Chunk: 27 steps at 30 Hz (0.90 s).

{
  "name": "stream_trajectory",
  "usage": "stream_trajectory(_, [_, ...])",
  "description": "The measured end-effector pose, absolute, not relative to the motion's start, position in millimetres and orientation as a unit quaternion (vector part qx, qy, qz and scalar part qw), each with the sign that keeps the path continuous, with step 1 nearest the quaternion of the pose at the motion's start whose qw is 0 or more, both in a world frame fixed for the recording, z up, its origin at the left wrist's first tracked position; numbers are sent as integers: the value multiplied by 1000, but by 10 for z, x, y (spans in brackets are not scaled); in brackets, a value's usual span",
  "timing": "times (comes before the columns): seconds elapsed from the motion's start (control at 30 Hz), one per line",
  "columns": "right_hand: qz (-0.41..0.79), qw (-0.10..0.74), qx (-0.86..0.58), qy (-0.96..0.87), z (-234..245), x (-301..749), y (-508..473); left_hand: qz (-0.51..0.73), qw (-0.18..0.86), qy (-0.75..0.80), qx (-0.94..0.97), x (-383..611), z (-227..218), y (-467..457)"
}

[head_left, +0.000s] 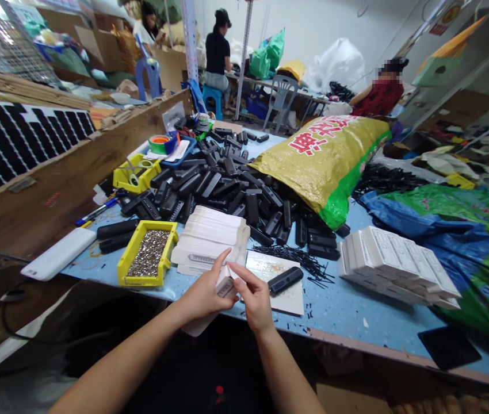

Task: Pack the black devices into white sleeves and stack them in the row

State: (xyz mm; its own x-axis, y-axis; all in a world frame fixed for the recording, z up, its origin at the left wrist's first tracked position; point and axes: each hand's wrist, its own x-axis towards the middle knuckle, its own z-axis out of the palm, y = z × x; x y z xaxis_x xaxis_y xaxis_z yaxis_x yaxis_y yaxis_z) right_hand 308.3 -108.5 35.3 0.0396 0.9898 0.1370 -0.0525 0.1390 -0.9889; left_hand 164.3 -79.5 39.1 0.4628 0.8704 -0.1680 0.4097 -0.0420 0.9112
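The left grip is closed around a small white carton, and the right grip pinches the same carton between thumb and fingers, hiding part of it. Just beyond them lies a stack of flat white cartons; left of that stands a yellow bin of small metal parts. Beside the right grip, a black device rests on a white board, with thin black strips strewn behind. Farther back, a heap of black devices spreads up to a gold sack. The held carton sits between both grips, near the front edge of the blue worktop. White boxes are grouped at the right. Across the room, a person in black sits on a blue stool.
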Motion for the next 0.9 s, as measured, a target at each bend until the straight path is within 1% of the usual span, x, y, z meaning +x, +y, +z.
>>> stream_trajectory(0.1, [452, 562, -481, -498, 354, 2993, -1126, 212, 515, 458, 693, 1662, 442, -765])
stream_trajectory(0.17, [386, 580, -489, -525, 327, 2950, -1162, 214, 526, 438, 698, 1678, 449, -744])
stream_trajectory(0.23, [333, 567, -471, -588, 280, 3001, -1182, 221, 535, 420, 698, 1671, 424, -717])
stream_trajectory(0.3, [315, 500, -458, -664, 214, 3220, -1170, 226, 554, 436, 672, 1612, 368, -689])
stream_trajectory(0.37, [270, 396, -499, -722, 129, 3602, -1131, 232, 610, 469, 595, 1493, 294, -666])
stream_trajectory(0.47, [154, 231, -587, -760, 12, 4230, -1084, 281, 742, 464, 394, 1286, 178, -646])
stream_trajectory(0.5, [144, 193, -594, -767, -7, 4372, -1082, 316, 769, 453, 323, 1242, 143, -645])
stream_trajectory(0.53, [157, 181, -595, -767, -10, 4453, -1089, 358, 777, 448, 258, 1224, 111, -647])
stream_trajectory(0.57, [185, 204, -597, -754, 3, 4465, -1101, 401, 771, 451, 203, 1234, 85, -655])
stream_trajectory(0.6, [220, 261, -597, -726, 31, 4410, -1116, 442, 755, 458, 158, 1272, 64, -668])
stream_trajectory(0.67, [273, 448, -578, -625, 107, 4138, -1148, 493, 723, 476, 89, 1414, 43, -716])
stream_trajectory(0.7, [279, 543, -554, -566, 144, 3955, -1160, 500, 717, 481, 63, 1502, 44, -751])
stream_trajectory(0.73, [271, 616, -527, -518, 173, 3766, -1169, 498, 720, 482, 43, 1587, 51, -792])
stream_trajectory(0.77, [256, 656, -508, -497, 193, 3589, -1176, 487, 731, 477, 33, 1661, 62, -838])
stream_trajectory(0.8, [239, 667, -498, -500, 201, 3439, -1181, 468, 748, 470, 36, 1715, 73, -885])
stream_trajectory(0.87, [216, 645, -501, -535, 192, 3246, -1195, 413, 782, 455, 106, 1753, 81, -971])
stream_trajectory(0.9, [216, 630, -503, -550, 181, 3207, -1207, 391, 775, 463, 178, 1742, 73, -1003])
